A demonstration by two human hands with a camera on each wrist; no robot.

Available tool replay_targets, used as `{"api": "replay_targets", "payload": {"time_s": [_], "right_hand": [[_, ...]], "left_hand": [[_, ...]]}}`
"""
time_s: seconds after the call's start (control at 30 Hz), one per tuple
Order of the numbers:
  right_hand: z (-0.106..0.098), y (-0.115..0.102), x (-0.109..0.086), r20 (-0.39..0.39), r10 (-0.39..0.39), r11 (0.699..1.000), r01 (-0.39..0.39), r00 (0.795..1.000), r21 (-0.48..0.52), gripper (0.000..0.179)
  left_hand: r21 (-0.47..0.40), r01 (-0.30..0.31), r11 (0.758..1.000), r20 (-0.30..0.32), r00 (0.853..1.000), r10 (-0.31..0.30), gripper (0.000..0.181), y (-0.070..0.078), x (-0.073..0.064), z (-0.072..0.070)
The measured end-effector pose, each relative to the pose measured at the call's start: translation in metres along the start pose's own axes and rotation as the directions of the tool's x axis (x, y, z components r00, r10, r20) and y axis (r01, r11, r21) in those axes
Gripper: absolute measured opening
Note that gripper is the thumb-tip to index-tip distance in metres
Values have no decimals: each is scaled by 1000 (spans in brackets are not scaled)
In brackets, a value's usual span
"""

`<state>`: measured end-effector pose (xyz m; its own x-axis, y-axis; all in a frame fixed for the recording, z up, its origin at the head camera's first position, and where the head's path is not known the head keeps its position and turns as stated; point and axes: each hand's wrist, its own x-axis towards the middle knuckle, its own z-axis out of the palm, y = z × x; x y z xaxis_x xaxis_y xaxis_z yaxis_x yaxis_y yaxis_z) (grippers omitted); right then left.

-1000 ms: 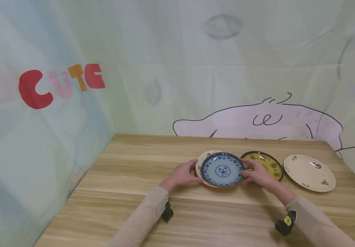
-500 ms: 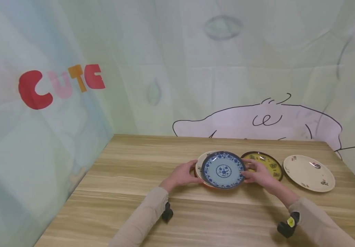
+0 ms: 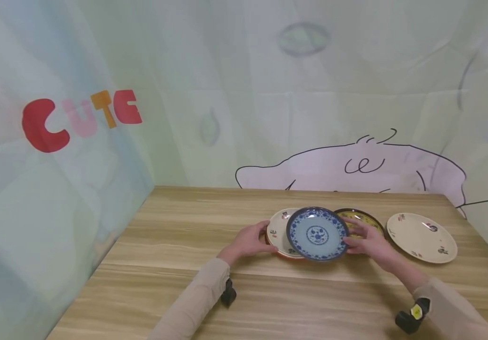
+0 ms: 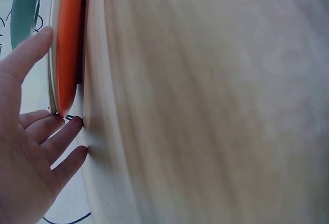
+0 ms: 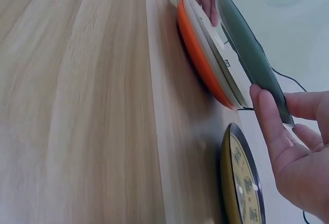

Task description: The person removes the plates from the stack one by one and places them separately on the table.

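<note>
A blue-and-white patterned plate [image 3: 317,234] is held tilted over a stack, its right rim pinched by my right hand [image 3: 369,243] between thumb and fingers. In the right wrist view, its dark green underside [image 5: 247,44] stands away from the stack. Below lie a cream plate [image 3: 277,233] with small printed marks and an orange plate [image 4: 70,44]. My left hand [image 3: 249,242] rests at the stack's left rim, fingers spread, thumb touching the edge. The blue plate covers the stack's right part in the head view.
A yellow plate [image 3: 367,223] with a dark rim lies just right of the stack, partly behind my right hand. Farther right is a larger cream plate [image 3: 422,236]. All are on a wooden table [image 3: 210,208], with a printed curtain [image 3: 210,71] behind.
My right hand has moved the blue plate to the right, uncovering more of the cream plate beneath. My left hand has stayed at the stack's left rim.
</note>
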<state>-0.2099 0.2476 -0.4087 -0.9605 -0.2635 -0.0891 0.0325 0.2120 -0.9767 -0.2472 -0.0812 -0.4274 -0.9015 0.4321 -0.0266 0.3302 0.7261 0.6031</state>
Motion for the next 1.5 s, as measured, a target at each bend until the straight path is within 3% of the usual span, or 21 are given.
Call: {"api": "replay_targets", "payload": {"time_s": [0.37, 0.8, 1.17, 1.5], "right_hand": [[-28, 2, -21, -12, 24, 993, -25, 1000, -119, 71], [-58, 17, -46, -8, 3, 989, -4, 1000, -149, 67], [-80, 33, -68, 131, 2, 995, 11, 991, -101, 57], [-97, 44, -79, 210, 42, 995, -21, 977, -101, 56]], "left_hand": [[28, -13, 1000, -5, 1000, 13, 81, -3, 2, 2], [9, 1, 1000, -1, 1000, -1, 82, -5, 2, 3], [14, -8, 1000, -5, 1000, 8, 83, -3, 2, 3], [12, -18, 1000, -8, 1000, 18, 84, -5, 3, 3]]}}
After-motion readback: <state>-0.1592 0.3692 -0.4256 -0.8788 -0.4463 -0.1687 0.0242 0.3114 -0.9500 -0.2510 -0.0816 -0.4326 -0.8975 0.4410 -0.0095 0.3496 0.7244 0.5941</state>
